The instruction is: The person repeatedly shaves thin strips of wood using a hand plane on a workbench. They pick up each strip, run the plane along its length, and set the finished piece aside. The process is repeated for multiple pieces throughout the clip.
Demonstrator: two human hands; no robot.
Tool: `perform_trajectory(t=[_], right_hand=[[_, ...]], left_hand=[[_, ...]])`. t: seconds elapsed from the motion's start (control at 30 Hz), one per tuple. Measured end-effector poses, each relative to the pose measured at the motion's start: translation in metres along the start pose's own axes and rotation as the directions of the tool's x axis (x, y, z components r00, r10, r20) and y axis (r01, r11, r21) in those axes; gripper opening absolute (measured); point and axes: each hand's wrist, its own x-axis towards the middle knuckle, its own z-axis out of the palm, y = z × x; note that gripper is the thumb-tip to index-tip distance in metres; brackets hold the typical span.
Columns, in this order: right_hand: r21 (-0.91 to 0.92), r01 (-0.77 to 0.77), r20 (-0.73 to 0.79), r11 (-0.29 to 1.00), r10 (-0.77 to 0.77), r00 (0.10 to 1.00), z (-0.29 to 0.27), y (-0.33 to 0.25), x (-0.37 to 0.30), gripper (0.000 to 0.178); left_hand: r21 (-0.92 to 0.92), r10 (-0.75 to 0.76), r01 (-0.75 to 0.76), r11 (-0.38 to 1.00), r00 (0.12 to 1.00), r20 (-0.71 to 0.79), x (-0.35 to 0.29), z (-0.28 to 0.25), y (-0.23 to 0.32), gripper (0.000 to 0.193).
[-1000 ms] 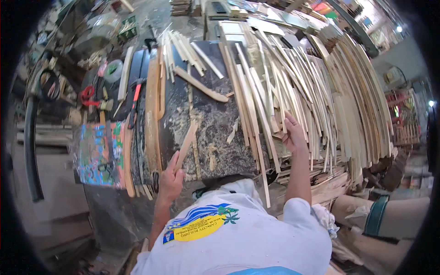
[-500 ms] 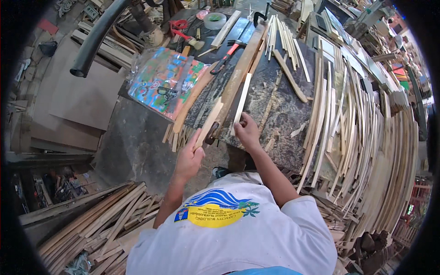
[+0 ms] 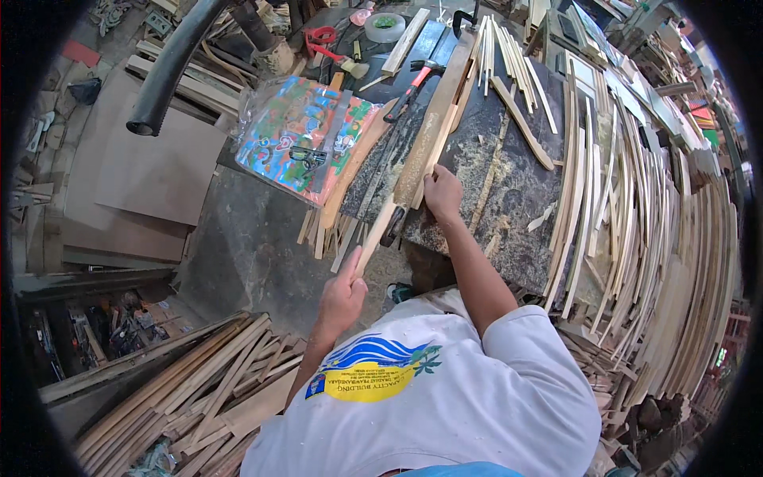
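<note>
My left hand [image 3: 340, 298] is closed around the lower end of a pale flat wooden piece [image 3: 376, 236]. The piece reaches up to the near end of a long brown board [image 3: 429, 131], which lies lengthwise on the dark workbench [image 3: 513, 219]. My right hand [image 3: 443, 193] is closed on a thin pale wood strip [image 3: 435, 153] along the board's right side; its fingertips are partly hidden. Under the board's near end sits a dark clamp part [image 3: 392, 228]. At the far end, a black clamp [image 3: 463, 20] grips the board.
Left of the board lie a hammer [image 3: 415, 86], a curved wooden piece [image 3: 354, 163] and a colourful plastic-wrapped packet [image 3: 294, 139]. A brush [image 3: 352, 68] and a tape roll [image 3: 385, 28] are farther back. Many thin strips [image 3: 616, 199] fill the right side. A black pipe [image 3: 163, 83] hangs at upper left.
My left hand has drawn nearer to my body with the flat piece. My right hand has moved slightly away from me, and its strip now lies close against the board's side.
</note>
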Motion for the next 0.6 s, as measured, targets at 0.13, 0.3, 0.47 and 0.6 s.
perform_trajectory(t=[0.13,0.3,0.47,0.6], right_hand=[[-0.026,-0.089,0.106,0.996,0.092,0.990,-0.009,-0.005,0.028,0.044],[-0.038,-0.054,0.109,0.998,0.057,0.992,-0.013,-0.005,0.041,0.041],[0.008,-0.004,-0.009,1.000,0.004,1.000,0.000,0.009,0.049,0.028],[-0.003,0.020,0.001,1.000,-0.020,1.000,-0.005,0.003,0.059,0.025]], left_hand=[[0.183,0.089,-0.102,0.978,0.993,0.074,0.013,0.013,0.009,0.064],[0.398,0.041,-0.105,0.911,0.985,0.167,0.040,0.036,0.024,0.064],[0.486,0.033,-0.116,0.866,0.984,0.176,0.068,0.052,0.041,0.069],[0.550,0.015,-0.115,0.827,0.983,0.183,0.087,0.057,0.058,0.070]])
